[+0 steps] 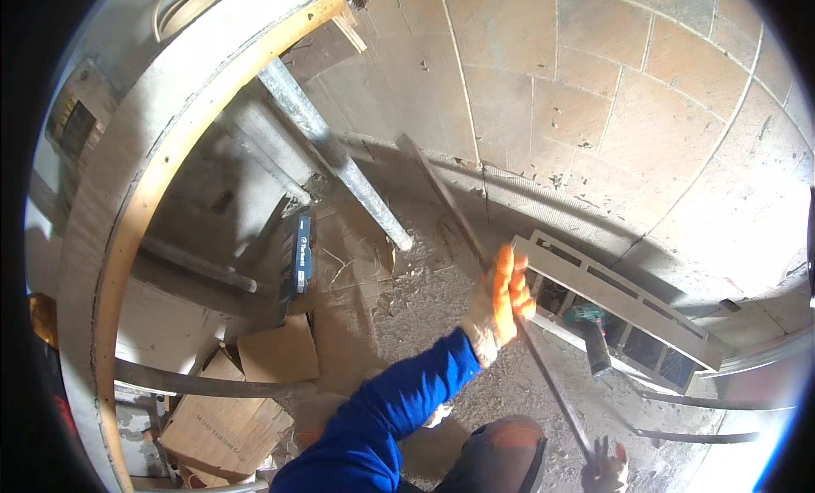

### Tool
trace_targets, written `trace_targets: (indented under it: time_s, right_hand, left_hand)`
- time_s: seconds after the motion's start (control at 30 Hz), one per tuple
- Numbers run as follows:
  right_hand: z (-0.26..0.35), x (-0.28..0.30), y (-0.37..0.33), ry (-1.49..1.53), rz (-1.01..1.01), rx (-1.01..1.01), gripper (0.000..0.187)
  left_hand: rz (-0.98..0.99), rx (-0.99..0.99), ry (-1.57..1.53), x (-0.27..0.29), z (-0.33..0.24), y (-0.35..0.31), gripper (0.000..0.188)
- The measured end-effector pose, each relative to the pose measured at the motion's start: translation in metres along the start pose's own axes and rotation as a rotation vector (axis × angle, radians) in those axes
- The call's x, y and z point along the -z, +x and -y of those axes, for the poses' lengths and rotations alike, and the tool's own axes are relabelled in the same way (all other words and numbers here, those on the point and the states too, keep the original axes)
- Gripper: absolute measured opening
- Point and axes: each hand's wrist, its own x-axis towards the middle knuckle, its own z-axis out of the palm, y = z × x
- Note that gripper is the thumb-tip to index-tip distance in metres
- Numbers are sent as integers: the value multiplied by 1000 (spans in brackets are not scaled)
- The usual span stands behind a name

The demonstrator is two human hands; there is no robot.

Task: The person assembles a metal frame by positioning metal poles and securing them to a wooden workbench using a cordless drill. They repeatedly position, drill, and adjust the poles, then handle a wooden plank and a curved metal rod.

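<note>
A long, narrow metal strip slants from the tiled wall down toward my knee. My left hand, in a white glove with an orange palm and fingers, is closed round it near the middle. At the strip's lower end is my right hand, gloved and partly cut off by the picture's edge; its fingers look bent round the strip, though they are blurred. The strip's far end reaches up by the foot of the wall. Just right of my left hand lies a pale slotted frame, with a green-and-black cordless drill resting on it.
A grey metal pipe stands slanted on the rubble-strewn floor. At left, a curved wooden edge arches overhead. Cardboard boxes and a dark blue package lie below. Bent metal strips are at lower right.
</note>
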Motion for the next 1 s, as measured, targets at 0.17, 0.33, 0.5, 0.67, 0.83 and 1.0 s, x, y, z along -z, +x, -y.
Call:
trace_targets:
  time_s: [0.17,0.33,0.5,0.67,0.83,1.0]
  right_hand:
    - [-10,73,51,352,-475,-302,22]
    - [4,207,131,-53,-721,58,18]
    - [30,308,202,-339,-780,253,17]
    - [41,389,239,-400,-797,171,12]
    - [109,389,198,-409,-630,-14,14]
    - [202,267,141,-64,-251,-349,17]
  left_hand:
    - [183,-101,-34,-97,-82,46,40]
    - [423,-29,-381,-132,-152,115,37]
    - [338,-171,-356,-136,-227,145,35]
    - [307,-193,-340,-153,-263,162,45]
    - [408,-151,-450,-138,-265,138,43]
    - [494,71,-370,-79,-281,81,32]
